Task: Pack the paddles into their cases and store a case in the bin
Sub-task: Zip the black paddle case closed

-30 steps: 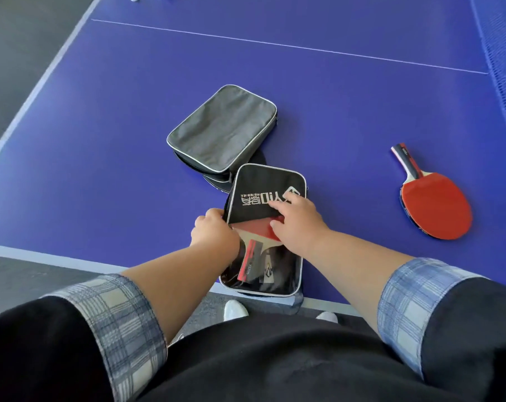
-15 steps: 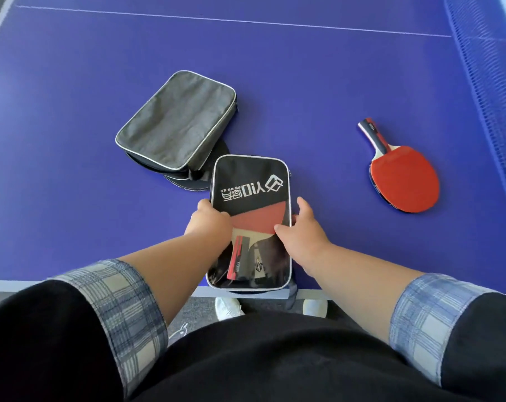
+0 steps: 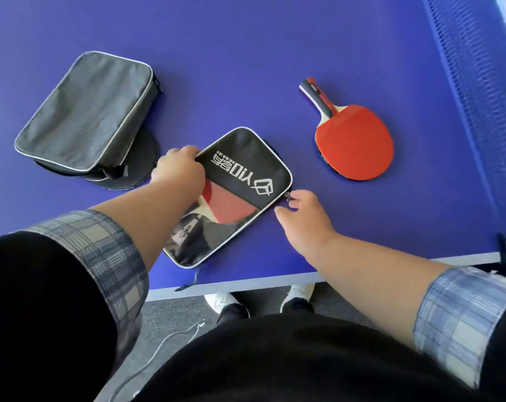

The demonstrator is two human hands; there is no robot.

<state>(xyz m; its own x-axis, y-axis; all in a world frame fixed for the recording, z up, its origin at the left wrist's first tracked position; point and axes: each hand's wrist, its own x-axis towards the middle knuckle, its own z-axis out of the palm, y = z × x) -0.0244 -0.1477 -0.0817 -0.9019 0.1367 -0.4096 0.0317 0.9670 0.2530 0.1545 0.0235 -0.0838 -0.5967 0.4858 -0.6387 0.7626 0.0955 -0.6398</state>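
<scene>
Closing the black case (image 3: 240, 181) is the step in hand. This case lies flat on the blue table (image 3: 246, 53), close to the near edge, with a red paddle (image 3: 228, 203) seated inside and visible through the clear front panel.

Hand positions:
- The left hand (image 3: 178, 169) clamps the far left corner of the black case, fingers closed on the fabric edge, pinning it against the table.
- The right hand (image 3: 301, 211) sits at the right edge of the case. Its thumb and forefinger are drawn narrow around the small metal zipper pull (image 3: 287, 196); whether the pull is firmly pinched cannot be told from here.

Other items: a second red paddle (image 3: 353, 140) lies loose on the table, well apart to the right of the black case. A grey case (image 3: 83, 111) lies to the left, with a dark round edge showing beneath it. No bin is in view.

Next move, as a judgement: the pull must travel along the case edge while the left hand resists the drag, so the fabric does not bunch. The loose paddle then needs packing, presumably in the grey case.
</scene>
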